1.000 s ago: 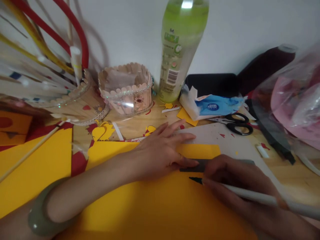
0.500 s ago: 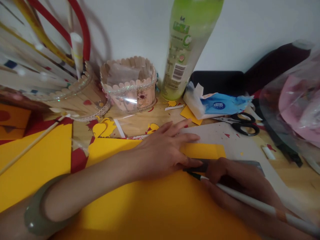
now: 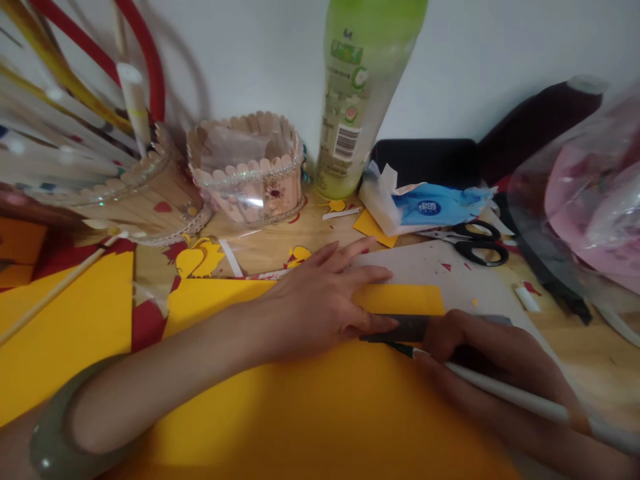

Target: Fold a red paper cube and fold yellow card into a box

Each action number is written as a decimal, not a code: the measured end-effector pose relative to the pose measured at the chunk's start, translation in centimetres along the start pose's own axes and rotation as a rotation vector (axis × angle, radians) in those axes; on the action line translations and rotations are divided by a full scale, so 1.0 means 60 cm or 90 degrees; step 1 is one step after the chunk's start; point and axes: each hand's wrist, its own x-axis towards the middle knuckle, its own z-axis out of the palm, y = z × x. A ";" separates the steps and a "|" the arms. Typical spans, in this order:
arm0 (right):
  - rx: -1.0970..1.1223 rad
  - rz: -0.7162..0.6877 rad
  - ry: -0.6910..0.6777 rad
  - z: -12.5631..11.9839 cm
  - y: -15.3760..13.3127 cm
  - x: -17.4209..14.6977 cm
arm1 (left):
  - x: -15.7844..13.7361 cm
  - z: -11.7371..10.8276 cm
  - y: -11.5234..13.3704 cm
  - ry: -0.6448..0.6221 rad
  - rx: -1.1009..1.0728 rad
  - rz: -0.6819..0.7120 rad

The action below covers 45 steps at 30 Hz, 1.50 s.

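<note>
My left hand [image 3: 320, 307] lies flat with its fingers spread over a large yellow paper sheet [image 3: 300, 413]. Its thumb presses on a dark grey ruler [image 3: 410, 328] that rests across the sheet. In my right hand [image 3: 480, 360] is a slim white pen-like tool [image 3: 505, 392], gripped between thumb and fingers. The tool's dark pointed tip is beside the ruler's near edge, low over the yellow paper. Part of the ruler is hidden behind my right hand. A green-grey bangle circles my left forearm.
Black-handled scissors [image 3: 480, 243] lie by a blue-and-white tissue pack [image 3: 427, 203]. A green bottle [image 3: 365, 100] stands near the wall, left of it two stick-sided baskets [image 3: 250, 180]. Yellow cut-outs [image 3: 200, 257], red scraps and a clear plastic-wrapped pink bundle [image 3: 590, 193] lie around.
The tool's tip has slid a little to the right along the ruler's near edge, with my right hand. My left hand stays in place on the paper. The whole view has shifted slightly.
</note>
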 end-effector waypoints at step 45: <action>0.135 0.071 0.263 -0.054 0.042 -0.039 | -0.008 0.024 -0.008 0.133 0.038 0.077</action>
